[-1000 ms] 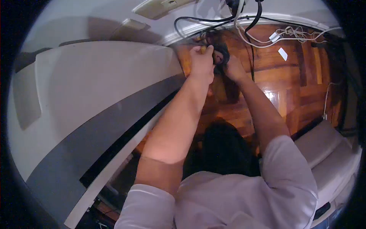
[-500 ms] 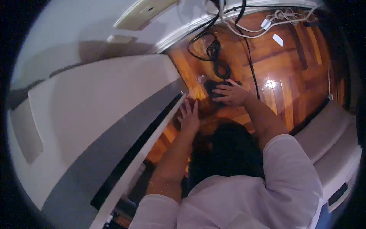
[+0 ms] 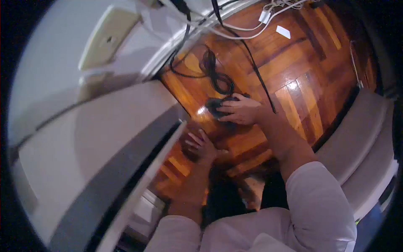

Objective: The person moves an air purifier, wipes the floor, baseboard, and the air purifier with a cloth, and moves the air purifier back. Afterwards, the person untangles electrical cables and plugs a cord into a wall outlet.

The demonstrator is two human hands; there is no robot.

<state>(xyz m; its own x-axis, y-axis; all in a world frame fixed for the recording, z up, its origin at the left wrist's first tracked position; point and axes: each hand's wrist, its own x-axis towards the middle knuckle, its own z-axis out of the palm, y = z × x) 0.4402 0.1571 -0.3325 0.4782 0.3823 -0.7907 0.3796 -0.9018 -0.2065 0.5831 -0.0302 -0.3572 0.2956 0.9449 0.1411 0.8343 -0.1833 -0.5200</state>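
Note:
My left hand (image 3: 202, 148) is spread, palm down, low over the wooden floor (image 3: 289, 63) beside the lower edge of the white and grey furniture panel (image 3: 121, 105). Nothing shows in it. Further right, my right hand (image 3: 239, 110) rests with fingers apart on a dark object (image 3: 215, 106) on the floor; its shape is mostly hidden under the fingers. A bundled black cable (image 3: 218, 80) lies just beyond that hand, looped on the floor.
White cables (image 3: 235, 38) run along the wall at the top, near a white card (image 3: 283, 32). Another black cable (image 3: 255, 67) crosses the floor. A wall plate (image 3: 110, 38) is at upper left, a cushioned seat (image 3: 357, 130) at right.
Both hands came down from the cable bundle, which now lies on the floor. They have parted, the left toward the panel, the right onto the dark object. The view has turned and shifted.

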